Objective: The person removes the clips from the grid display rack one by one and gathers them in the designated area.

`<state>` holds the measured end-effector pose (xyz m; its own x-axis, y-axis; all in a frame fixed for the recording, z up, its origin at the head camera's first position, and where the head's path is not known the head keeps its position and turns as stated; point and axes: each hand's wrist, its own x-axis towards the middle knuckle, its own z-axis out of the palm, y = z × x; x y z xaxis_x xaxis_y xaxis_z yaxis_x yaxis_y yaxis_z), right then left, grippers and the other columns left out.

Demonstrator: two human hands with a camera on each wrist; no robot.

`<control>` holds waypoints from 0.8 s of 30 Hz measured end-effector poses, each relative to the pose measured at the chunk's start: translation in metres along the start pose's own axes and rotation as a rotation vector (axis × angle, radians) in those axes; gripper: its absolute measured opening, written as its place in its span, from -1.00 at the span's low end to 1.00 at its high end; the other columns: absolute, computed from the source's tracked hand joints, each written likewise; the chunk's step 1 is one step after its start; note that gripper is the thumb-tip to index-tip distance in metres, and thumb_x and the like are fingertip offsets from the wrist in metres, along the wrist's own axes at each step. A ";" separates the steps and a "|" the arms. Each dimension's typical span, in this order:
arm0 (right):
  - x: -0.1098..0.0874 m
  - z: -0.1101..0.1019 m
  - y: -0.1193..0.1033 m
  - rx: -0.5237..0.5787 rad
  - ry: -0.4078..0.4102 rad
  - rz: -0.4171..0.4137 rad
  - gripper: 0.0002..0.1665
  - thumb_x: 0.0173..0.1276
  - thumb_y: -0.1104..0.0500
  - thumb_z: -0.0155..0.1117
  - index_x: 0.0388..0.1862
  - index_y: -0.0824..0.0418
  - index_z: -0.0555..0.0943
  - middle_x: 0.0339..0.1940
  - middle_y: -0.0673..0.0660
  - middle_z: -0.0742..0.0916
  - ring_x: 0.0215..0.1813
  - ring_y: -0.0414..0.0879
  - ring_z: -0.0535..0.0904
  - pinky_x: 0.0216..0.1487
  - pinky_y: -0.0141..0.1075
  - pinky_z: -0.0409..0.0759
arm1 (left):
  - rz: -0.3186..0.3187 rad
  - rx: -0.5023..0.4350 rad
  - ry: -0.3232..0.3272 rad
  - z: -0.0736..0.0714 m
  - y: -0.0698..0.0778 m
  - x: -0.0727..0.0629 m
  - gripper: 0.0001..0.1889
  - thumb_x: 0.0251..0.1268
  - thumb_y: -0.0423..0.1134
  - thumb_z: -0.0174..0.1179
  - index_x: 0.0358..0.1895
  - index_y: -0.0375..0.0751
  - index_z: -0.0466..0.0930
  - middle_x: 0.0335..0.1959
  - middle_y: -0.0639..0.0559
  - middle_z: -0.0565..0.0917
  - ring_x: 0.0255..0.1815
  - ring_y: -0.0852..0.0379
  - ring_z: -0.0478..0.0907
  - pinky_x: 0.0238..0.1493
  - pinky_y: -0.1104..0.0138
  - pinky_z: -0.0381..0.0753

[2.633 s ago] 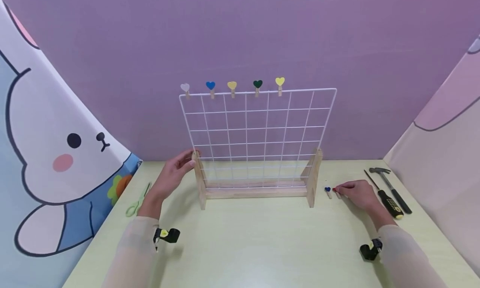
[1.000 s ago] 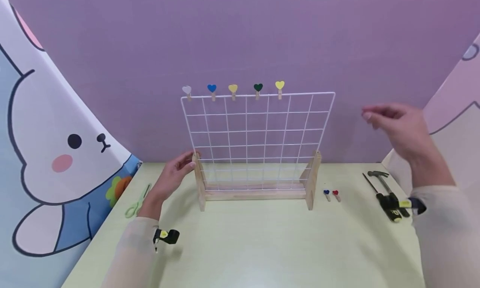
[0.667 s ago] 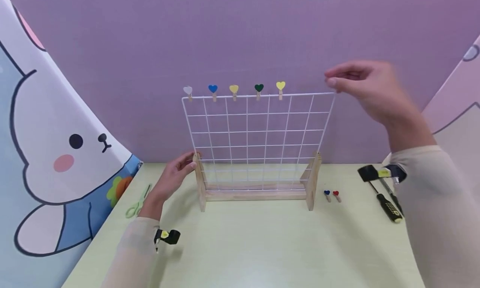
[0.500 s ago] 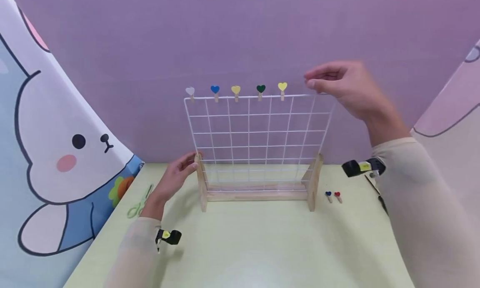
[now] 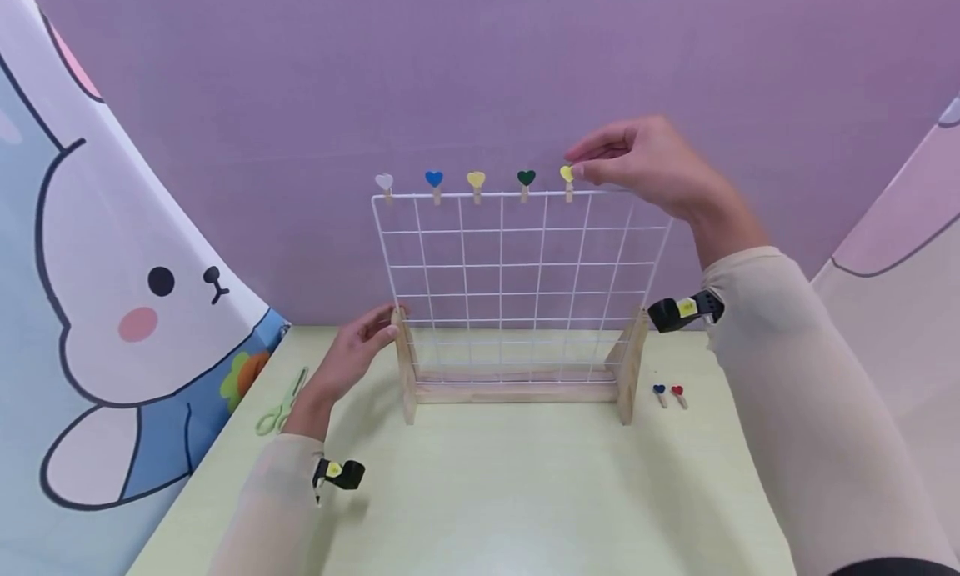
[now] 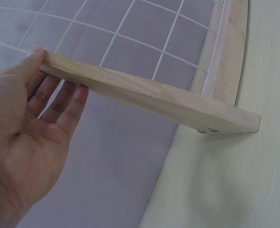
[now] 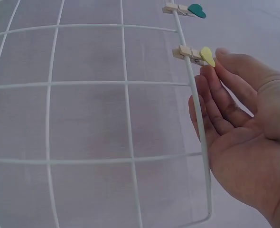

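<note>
A white wire grid point(image 5: 517, 263) stands upright in a wooden stand point(image 5: 517, 392). At the top of the stand's left side post, my left hand point(image 5: 352, 351) holds on, thumb on one side and fingers on the other; the left wrist view shows this wooden side piece point(image 6: 149, 90) close up. My right hand point(image 5: 652, 167) is at the top wire, thumb and index finger at the yellow heart clothespin point(image 5: 567, 176), pinching its heart end. That clothespin point(image 7: 194, 55) stays clipped on the wire in the right wrist view, beside a green heart clothespin point(image 7: 185, 9).
Along the top wire also sit white point(image 5: 385, 182), blue point(image 5: 434, 180) and pale yellow point(image 5: 476, 181) heart clothespins. Dark blue point(image 5: 659, 391) and red point(image 5: 678, 393) ones lie right of the stand. Green scissors point(image 5: 279, 409) lie at left. The right sleeve hides the table's right side.
My right hand has left the red clothespin on the table, risen, and swept left along the top wire to the yellow heart clothespin. The left hand keeps its hold on the post.
</note>
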<state>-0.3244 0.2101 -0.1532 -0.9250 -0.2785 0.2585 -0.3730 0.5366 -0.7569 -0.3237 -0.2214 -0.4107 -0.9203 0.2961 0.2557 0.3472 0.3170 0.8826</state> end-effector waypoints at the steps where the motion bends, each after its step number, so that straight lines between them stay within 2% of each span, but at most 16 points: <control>1: 0.000 0.000 0.000 0.002 -0.006 0.005 -0.56 0.42 0.01 0.44 0.21 0.13 0.71 -0.03 -0.11 0.80 0.02 -0.19 0.72 0.12 -0.44 0.65 | 0.000 -0.002 -0.002 0.000 0.000 0.000 -0.43 0.62 0.02 0.07 0.56 -0.06 0.33 0.51 -0.03 0.48 0.54 -0.04 0.39 0.50 0.06 0.44; 5: -0.001 0.000 0.000 -0.035 -0.012 0.022 -0.60 0.45 0.04 0.39 0.19 0.14 0.72 -0.01 -0.06 0.78 0.04 -0.13 0.71 0.13 -0.39 0.66 | -0.005 -0.005 -0.006 0.002 0.000 0.001 -0.45 0.61 0.02 0.08 0.55 -0.01 0.35 0.51 -0.01 0.48 0.55 -0.04 0.39 0.50 0.08 0.44; 10: -0.001 0.001 -0.001 -0.095 -0.029 0.038 -0.59 0.42 -0.03 0.42 0.16 0.10 0.75 0.03 -0.02 0.79 0.10 -0.10 0.67 0.27 -0.18 0.56 | 0.003 0.006 -0.001 0.001 0.000 0.001 -0.46 0.62 0.02 0.07 0.55 0.02 0.35 0.52 -0.06 0.46 0.55 -0.07 0.38 0.50 0.13 0.46; 12: -0.001 0.002 -0.001 -0.098 -0.033 0.046 -0.59 0.42 -0.04 0.42 0.15 0.10 0.75 0.03 -0.04 0.79 0.11 -0.11 0.66 0.29 -0.15 0.54 | 0.006 0.006 0.000 0.000 0.000 0.000 -0.46 0.62 0.01 0.07 0.56 0.01 0.35 0.52 -0.06 0.46 0.55 -0.07 0.38 0.49 0.17 0.48; 15: -0.002 0.002 -0.001 -0.073 -0.032 0.047 -0.62 0.42 -0.01 0.42 0.14 0.11 0.76 0.01 -0.06 0.79 0.09 -0.12 0.68 0.27 -0.22 0.57 | 0.008 0.002 -0.003 0.000 -0.001 0.000 -0.46 0.62 0.00 0.07 0.55 -0.01 0.35 0.51 -0.04 0.47 0.55 -0.04 0.39 0.48 0.20 0.48; 20: -0.003 0.002 0.002 -0.019 -0.025 0.032 -0.66 0.40 0.04 0.44 0.09 0.12 0.78 -0.03 -0.10 0.81 0.06 -0.12 0.69 0.11 -0.44 0.62 | 0.010 -0.002 -0.007 0.000 -0.002 0.000 -0.45 0.62 -0.01 0.08 0.56 -0.02 0.34 0.51 -0.03 0.47 0.55 -0.04 0.38 0.48 0.20 0.48; 24: -0.003 0.003 0.003 -0.006 -0.003 0.022 -0.68 0.38 0.05 0.48 0.05 0.12 0.80 -0.09 -0.11 0.83 0.04 -0.09 0.69 0.04 -0.46 0.62 | 0.007 0.000 -0.004 0.000 -0.002 0.001 -0.46 0.62 0.00 0.08 0.56 0.02 0.35 0.51 -0.04 0.47 0.55 -0.05 0.38 0.46 0.25 0.49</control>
<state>-0.3228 0.2107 -0.1580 -0.9327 -0.2692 0.2400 -0.3532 0.5475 -0.7586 -0.3251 -0.2219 -0.4122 -0.9172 0.3017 0.2601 0.3534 0.3150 0.8808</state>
